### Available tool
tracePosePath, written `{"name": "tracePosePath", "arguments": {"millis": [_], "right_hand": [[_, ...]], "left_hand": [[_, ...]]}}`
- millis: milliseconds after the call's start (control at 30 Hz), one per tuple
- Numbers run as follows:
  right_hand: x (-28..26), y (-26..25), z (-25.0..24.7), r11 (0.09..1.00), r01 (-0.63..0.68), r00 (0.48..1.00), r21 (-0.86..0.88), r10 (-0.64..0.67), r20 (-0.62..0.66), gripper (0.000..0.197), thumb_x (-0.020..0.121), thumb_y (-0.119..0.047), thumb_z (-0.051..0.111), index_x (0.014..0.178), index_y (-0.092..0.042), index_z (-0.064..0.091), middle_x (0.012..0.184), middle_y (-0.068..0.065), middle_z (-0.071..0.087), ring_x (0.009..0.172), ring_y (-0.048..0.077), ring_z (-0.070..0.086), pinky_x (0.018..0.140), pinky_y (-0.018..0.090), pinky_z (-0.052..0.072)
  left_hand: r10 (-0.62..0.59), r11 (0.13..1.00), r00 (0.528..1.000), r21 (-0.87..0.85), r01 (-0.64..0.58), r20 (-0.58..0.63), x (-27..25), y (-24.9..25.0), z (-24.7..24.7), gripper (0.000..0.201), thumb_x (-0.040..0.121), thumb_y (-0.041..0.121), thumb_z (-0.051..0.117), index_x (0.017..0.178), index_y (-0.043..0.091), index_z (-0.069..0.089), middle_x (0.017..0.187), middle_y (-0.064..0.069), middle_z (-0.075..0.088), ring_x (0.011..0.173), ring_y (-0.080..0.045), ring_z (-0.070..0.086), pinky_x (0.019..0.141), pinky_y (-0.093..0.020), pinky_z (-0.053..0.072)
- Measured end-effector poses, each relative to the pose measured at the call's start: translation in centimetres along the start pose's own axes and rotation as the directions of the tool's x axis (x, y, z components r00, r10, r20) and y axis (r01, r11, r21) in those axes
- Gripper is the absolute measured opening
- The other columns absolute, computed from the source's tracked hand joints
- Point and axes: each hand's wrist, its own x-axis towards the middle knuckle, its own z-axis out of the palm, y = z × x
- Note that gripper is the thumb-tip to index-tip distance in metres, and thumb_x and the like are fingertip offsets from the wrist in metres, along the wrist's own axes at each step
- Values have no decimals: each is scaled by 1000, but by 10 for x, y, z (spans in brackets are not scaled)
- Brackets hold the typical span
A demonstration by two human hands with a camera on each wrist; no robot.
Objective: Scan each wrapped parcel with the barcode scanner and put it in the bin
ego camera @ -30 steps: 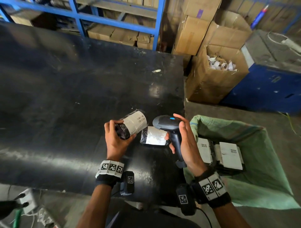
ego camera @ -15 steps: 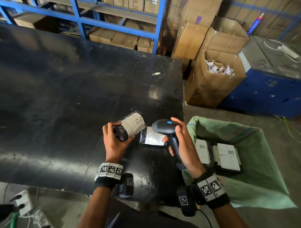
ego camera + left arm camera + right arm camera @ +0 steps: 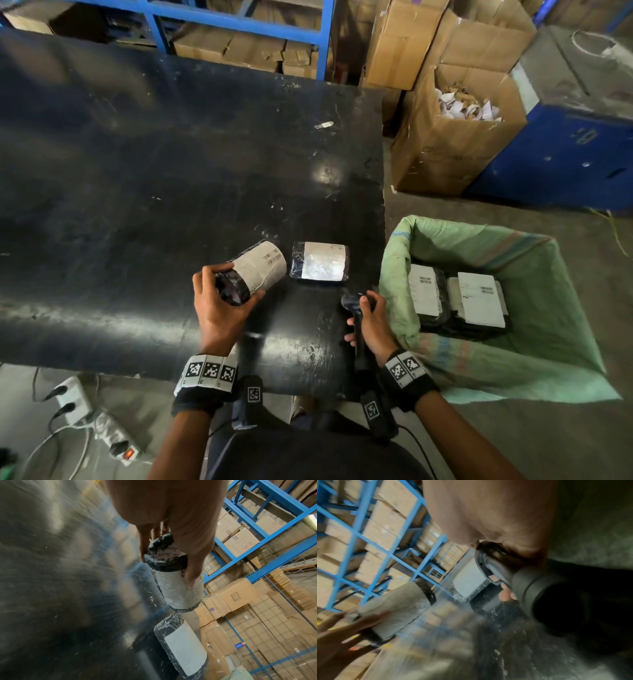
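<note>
My left hand [image 3: 219, 301] grips the near end of a black cylindrical parcel [image 3: 255, 270] with a white barcode label, held just above the black table [image 3: 137, 171]; the left wrist view shows fingers curled round the cylindrical parcel [image 3: 178, 588]. A flat black parcel [image 3: 320, 262] with a white label lies on the table to its right, also seen as the flat parcel [image 3: 183, 649]. My right hand [image 3: 368, 320] grips the handle of the black barcode scanner [image 3: 352, 305] low at the table's right edge; the scanner [image 3: 494, 563] shows in the right wrist view. The green-lined bin [image 3: 548, 359] beside the table holds labelled parcels [image 3: 479, 303].
An open cardboard box [image 3: 445, 154] of paper scraps and a blue cabinet [image 3: 565, 154] stand beyond the bin. Blue shelving [image 3: 239, 20] with cartons lines the far side of the table. A power strip [image 3: 78, 404] lies on the floor at lower left.
My right hand has pulled the scanner back and down from over the flat parcel to the table's near right edge. The cylindrical parcel stays in my left hand.
</note>
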Motion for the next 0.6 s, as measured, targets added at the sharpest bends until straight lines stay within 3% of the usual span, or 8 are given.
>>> {"name": "tracePosePath", "arguments": {"millis": [100,167,233,300,367,433,533,600], "right_hand": [[10,10,7,997,13,1000,78,-12,-15,39,105,-32,38,141,-25,26,126,16,52,83,23,61,50,30,58],[5,5,10,996,2,1000,91,-1,-18,37,106,-29,36,141,-25,26,128,16,52,90,22,59,64,30,58],[0,-1,8,1000,-1,1000,5,1,-20,41,106,-26,34,146,-20,24,136,12,46,111,24,54,91,31,48],[-1,-5,1,989,-13,1000,-148,11,-16,55,105,-29,37,154,-14,17,156,12,31,140,26,37,113,32,28],[-7,-11,-8,968,-27,999,-248,35,28,68,102,-35,43,158,-16,8,162,9,22,148,27,27,119,34,21],[-19,-23,-21,946,38,994,-321,-3,109,73,100,-39,48,158,-19,8,164,7,21,150,24,24,121,35,19],[-43,-48,-44,901,234,964,-365,-166,209,75,93,-49,57,155,-33,18,159,6,32,145,22,33,119,39,29],[-55,-68,-60,859,396,913,-324,-332,237,87,83,-52,70,152,-44,18,157,3,34,143,17,36,116,38,34]], "left_hand": [[2,1000,999,7,-2,43,-4,5,2,74,56,22,99,116,18,54,120,-8,52,103,-17,57,88,-34,54],[11,1000,998,4,-11,65,-5,10,5,75,57,24,99,116,19,53,119,-7,52,103,-18,58,87,-40,56],[19,1000,996,-9,-19,84,-5,15,7,75,56,25,98,115,20,53,118,-6,53,103,-18,58,86,-44,58],[13,999,993,-53,-7,120,-3,17,9,76,55,34,98,115,23,53,119,-4,54,106,-18,59,84,-48,59],[-11,993,983,-117,33,183,1,20,9,79,53,49,95,116,28,53,119,1,56,112,-17,59,83,-50,59],[-27,982,968,-172,72,249,4,28,9,80,52,52,94,116,28,53,121,3,59,116,-14,59,84,-49,60],[-2,955,941,-277,102,339,8,50,13,72,58,23,97,116,23,54,121,3,62,119,-13,59,85,-42,62],[40,934,911,-340,112,410,11,62,17,71,59,10,95,117,16,54,121,0,64,120,-16,60,88,-36,60]]}}
